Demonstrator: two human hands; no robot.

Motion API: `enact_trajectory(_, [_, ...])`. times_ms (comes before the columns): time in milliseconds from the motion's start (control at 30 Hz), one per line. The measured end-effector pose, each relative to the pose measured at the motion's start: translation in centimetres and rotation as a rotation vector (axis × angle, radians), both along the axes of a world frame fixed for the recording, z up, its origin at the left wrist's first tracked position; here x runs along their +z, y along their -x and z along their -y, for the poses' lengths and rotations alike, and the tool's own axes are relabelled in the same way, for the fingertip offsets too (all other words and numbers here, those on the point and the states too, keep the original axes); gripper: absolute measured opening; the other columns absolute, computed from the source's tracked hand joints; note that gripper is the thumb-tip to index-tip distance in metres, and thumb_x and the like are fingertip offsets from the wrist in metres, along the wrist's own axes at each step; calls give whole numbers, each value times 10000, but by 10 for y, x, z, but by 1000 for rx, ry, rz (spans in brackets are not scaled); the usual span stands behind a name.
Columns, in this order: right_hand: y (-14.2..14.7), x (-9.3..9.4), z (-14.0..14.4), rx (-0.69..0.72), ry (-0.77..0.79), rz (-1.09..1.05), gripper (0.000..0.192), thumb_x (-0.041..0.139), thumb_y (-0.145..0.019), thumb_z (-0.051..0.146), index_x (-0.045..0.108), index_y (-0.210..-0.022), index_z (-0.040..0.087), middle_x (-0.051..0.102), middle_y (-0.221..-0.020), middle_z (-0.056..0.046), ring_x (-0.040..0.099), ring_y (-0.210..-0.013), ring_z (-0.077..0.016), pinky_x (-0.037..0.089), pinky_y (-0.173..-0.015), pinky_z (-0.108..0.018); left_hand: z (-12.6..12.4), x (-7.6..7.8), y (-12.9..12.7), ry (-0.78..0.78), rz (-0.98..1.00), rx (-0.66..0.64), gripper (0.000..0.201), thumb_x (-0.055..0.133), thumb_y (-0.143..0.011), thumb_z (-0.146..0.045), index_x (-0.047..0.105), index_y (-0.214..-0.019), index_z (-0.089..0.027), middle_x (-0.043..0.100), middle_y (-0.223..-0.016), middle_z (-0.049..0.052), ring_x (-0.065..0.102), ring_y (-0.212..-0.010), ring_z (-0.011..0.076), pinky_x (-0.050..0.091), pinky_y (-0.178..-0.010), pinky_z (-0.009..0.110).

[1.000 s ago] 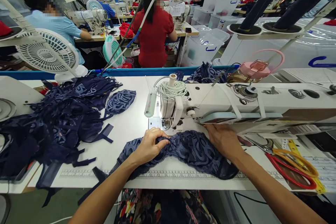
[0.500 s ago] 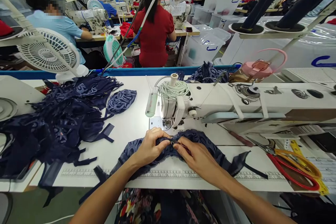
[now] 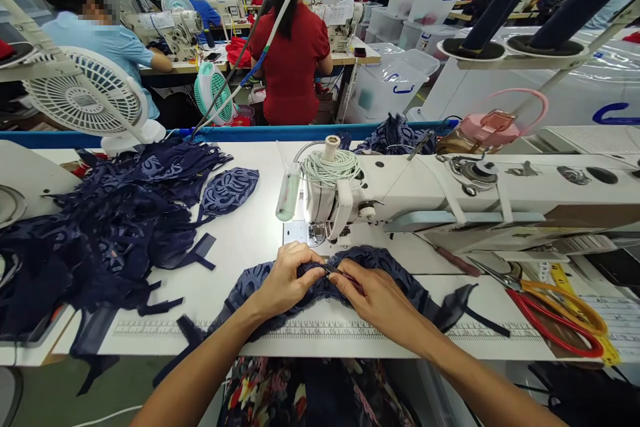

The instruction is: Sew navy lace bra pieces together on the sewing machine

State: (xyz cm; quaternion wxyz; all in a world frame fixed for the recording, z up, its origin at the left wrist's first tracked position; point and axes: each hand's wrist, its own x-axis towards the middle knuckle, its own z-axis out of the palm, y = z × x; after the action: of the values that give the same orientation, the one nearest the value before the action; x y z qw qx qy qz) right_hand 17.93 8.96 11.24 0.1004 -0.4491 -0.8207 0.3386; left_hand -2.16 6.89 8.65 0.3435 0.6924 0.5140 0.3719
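A navy lace bra (image 3: 370,260) lies spread on the white table just in front of the sewing machine's needle area (image 3: 317,233). My left hand (image 3: 293,277) is closed, thumb and fingers pinching the bra at its middle. From the other side my right hand (image 3: 373,297) is closed on the same spot, fingertips almost touching the left ones. A slim dark piece shows between the fingertips; what it is I cannot make out. The bra's wings and straps trail out to both sides, partly under my forearms.
A heap of navy bra pieces (image 3: 115,227) covers the left, with a single lace cup (image 3: 231,191) beside it. Scissors (image 3: 555,310) with red and orange handles lie right, near a yellow tape measure (image 3: 565,280). A printed ruler (image 3: 320,330) runs along the front edge. Co-workers sit beyond.
Both hands stay pinched at the bra's middle, with only a slight shift of the right fingers. The whole view has moved slightly.
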Motion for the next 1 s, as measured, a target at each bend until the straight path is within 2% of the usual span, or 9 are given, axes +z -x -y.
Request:
enact_trajectory(200, [-1,-7,3,6,-1,-59,360,362,-992,455,376,-715,225,370,-556,77,371,-492,-101,237,-516,-240,1,1,0,-12,2,-21,110,583,-901,-258,648,-846,-187,621,-805,15,541,-820,178,366,-815,317])
enact_trajectory(300, [-5,-6,0,-15,-62,-33,381,346,-997,462,428,-714,221,444,-555,66,420,-487,-106,268,-516,-232,1,0,-1,-9,-32,-7,103,587,-901,-258,646,-846,-194,629,-805,11,552,-819,177,369,-826,323])
enact_trajectory(367, [-11,-6,-10,-75,-183,63,367,339,-1002,450,515,-782,215,542,-579,41,496,-505,-121,286,-524,-234,-1,-2,-1,-2,-96,12,94,591,-900,-255,641,-845,-199,637,-814,5,563,-824,176,369,-844,335])
enact_trajectory(500, [-32,-11,-45,-245,-537,464,384,375,-996,408,638,-915,140,656,-620,-80,611,-565,-199,272,-514,-259,-8,-4,2,-31,-390,89,79,595,-897,-273,640,-878,-210,629,-849,19,562,-877,207,387,-858,382])
enact_trajectory(633, [-43,-15,-62,-187,-648,589,376,388,-990,331,687,-971,104,638,-559,-110,628,-572,-253,349,-550,-293,-3,3,5,-207,-618,252,186,594,-882,-208,597,-1068,-196,601,-1046,95,529,-1039,272,452,-866,433])
enact_trajectory(700, [-37,-15,-56,-122,-675,496,343,368,-986,255,673,-1073,124,686,-721,-134,653,-696,-262,428,-645,-332,9,4,2,-313,-626,240,228,513,-913,-140,571,-1130,-176,596,-1120,122,538,-1082,265,478,-901,431])
enact_trajectory(800, [-16,-20,-39,153,-587,121,343,337,-975,164,652,-1107,193,670,-1036,-121,625,-954,-215,465,-825,-314,32,-4,-10,-422,-620,93,281,425,-961,-143,538,-1217,-120,602,-1205,144,543,-1170,248,462,-1014,413])
enact_trajectory(867, [-1,-27,-34,279,-425,-78,303,357,-980,182,650,-1051,215,660,-1012,-79,610,-941,-176,465,-830,-278,45,-14,-18,-441,-660,15,358,456,-977,-265,507,-1275,-73,593,-1268,166,519,-1237,270,433,-1066,438])
enact_trajectory(1000, [14,-34,-40,181,-258,-22,246,393,-990,265,632,-945,225,656,-852,-18,598,-791,-155,427,-752,-269,59,-27,-22,-419,-751,-20,537,476,-956,-462,490,-1330,-77,584,-1327,156,504,-1272,312,379,-1096,534])
